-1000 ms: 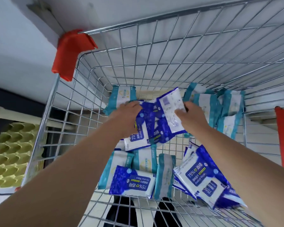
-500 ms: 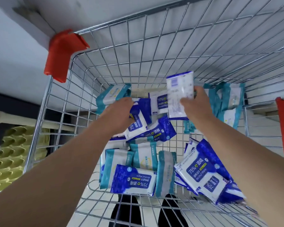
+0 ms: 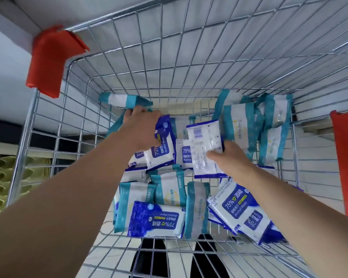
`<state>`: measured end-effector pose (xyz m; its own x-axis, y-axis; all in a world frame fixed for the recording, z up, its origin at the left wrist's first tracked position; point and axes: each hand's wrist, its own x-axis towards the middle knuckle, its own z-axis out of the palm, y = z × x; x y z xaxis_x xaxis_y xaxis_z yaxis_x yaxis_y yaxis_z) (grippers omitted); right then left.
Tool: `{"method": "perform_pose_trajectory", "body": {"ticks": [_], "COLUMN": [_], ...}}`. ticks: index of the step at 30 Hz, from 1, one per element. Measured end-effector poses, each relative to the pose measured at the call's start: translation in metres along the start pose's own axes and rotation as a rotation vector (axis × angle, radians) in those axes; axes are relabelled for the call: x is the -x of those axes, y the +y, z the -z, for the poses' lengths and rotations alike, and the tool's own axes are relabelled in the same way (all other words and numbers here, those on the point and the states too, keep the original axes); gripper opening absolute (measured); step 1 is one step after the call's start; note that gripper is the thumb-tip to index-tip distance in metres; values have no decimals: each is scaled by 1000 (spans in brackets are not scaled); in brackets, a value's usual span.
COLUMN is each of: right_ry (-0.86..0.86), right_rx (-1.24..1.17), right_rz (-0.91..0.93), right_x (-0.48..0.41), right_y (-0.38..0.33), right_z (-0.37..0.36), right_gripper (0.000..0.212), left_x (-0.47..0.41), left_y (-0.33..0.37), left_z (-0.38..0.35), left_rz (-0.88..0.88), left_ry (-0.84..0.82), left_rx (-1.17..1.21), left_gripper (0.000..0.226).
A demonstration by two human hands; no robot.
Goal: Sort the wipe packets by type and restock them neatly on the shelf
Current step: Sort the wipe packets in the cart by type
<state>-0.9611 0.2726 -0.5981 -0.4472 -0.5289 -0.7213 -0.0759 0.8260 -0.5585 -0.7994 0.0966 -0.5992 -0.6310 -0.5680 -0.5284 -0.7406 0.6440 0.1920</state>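
A shop interior: a wire shopping trolley with red plastic corner guards stands loaded with retail-wrapped blue alcohol-wipe packets and teal packets, stock in quantity, beside a plain white wall.

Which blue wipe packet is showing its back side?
The blue packet gripped by the right hand: its white barcode side faces the camera, while other blue ones show 75% labels.
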Motion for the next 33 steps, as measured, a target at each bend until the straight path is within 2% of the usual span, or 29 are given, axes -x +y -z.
{"method": "perform_pose_trajectory", "body": {"ticks": [5, 9, 11, 14, 17, 20, 22, 25, 29, 31, 33], "right_ry": [14, -27, -36, -44, -36, 8, 6, 4, -2, -34, -70], "right_rx": [-19, -20, -31, -35, -36, -81, -107, -205, -321, -286, -210], "right_rz": [-2, -15, -16, -8, 16, 76, 112, 154, 147, 153, 163], "right_x": [-4, -3, -2, -1, -1, 1, 4, 9, 20, 28, 41], "right_y": [4, 2, -2, -8, -7, -6, -8, -10, -10, -2, 9], "right_z": [-14, -18, -20, -20, -16, -7, 2, 20, 63, 91, 117], "right_gripper": [18, 25, 25, 27, 33, 34, 25, 24, 35, 35, 27], "left_x": [34, 58, 60, 51, 40, 39, 46, 59, 79, 89, 96], "left_y": [-8, -5, -7, -9, -5, -1, 1, 9, 30, 50, 74], "left_z": [6, 17, 14, 3, -2, 3, 10, 26, 50, 60, 65], "left_rz": [23, 88, 110, 67, 64, 84, 103, 127, 119, 107, 93], "left_ry": [200, 255, 198, 52, -23, 44, 119, 194, 256, 267, 212], "left_rx": [240, 476, 533, 309, 157, 32, 27, 193, 467, 575, 670], "left_gripper": [46, 44, 53, 65, 49, 22, 21, 22, 24, 20, 17]}}
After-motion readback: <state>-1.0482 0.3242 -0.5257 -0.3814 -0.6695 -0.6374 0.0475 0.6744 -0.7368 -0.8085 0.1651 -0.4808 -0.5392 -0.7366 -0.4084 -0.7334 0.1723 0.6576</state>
